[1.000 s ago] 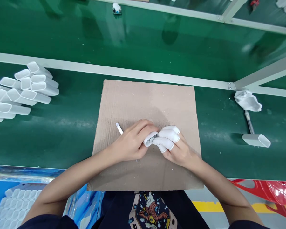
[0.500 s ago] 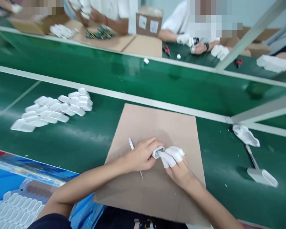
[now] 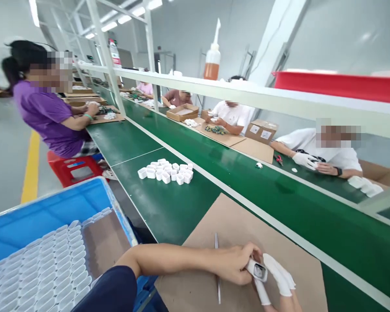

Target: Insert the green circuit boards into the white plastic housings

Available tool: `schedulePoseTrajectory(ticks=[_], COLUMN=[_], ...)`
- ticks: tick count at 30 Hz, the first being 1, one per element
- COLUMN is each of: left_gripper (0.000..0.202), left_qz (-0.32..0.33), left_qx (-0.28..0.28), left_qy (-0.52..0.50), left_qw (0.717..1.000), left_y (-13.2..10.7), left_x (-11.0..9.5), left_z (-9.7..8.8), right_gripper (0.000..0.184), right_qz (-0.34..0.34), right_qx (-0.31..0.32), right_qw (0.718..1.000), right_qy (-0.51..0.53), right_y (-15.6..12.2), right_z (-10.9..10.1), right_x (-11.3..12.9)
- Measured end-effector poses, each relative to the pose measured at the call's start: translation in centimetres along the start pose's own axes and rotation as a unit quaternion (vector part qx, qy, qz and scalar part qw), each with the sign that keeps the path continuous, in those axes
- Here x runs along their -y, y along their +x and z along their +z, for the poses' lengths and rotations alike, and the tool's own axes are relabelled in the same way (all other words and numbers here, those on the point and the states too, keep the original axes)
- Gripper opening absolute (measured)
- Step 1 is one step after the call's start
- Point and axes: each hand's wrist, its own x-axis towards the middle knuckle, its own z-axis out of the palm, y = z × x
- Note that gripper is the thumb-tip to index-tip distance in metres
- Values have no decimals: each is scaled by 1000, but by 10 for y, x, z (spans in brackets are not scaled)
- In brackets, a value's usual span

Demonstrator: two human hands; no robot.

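My left hand point(image 3: 240, 264) is closed round a small white plastic housing point(image 3: 258, 271). The housing's open end faces right, and something grey shows inside. White finger cots cover the fingers of my right hand point(image 3: 277, 277). Its thumb and fingertips close about the housing's open end from below and the right; the exact contact is hard to make out. Both hands are over a brown cardboard sheet point(image 3: 227, 221). A thin metal tool point(image 3: 216, 242) lies on the cardboard, and my left forearm crosses over its middle.
Several white housings point(image 3: 165, 171) are grouped on the green bench point(image 3: 143, 143). At the lower left, a blue bin point(image 3: 84, 195) contains rows of white housings. A white rail point(image 3: 208, 175) runs along the bench. Across it, co-workers sit with cardboard boxes point(image 3: 261, 132); a person in purple point(image 3: 48, 112) sits at left.
The view has swung left and up, bringing in the blue bin, the shelf and more people. My left hand still has the housing, whose open end is turned more toward me.
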Motion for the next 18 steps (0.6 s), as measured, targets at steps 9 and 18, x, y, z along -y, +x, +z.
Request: schedulePoseTrajectory(ticks=[9, 18], left_gripper=[67, 38], left_qz=[13, -180], left_qx=[-93, -556], left_qy=[42, 98], left_qw=[995, 805], left_y=[-21, -210], left_x=[1, 75], left_z=[-39, -189], right_gripper=[30, 14], right_qz=[129, 296], right_qx=[95, 79], right_qw=[985, 950], right_qy=[61, -61], right_y=[41, 118], right_z=[13, -24], right_x=[-27, -115])
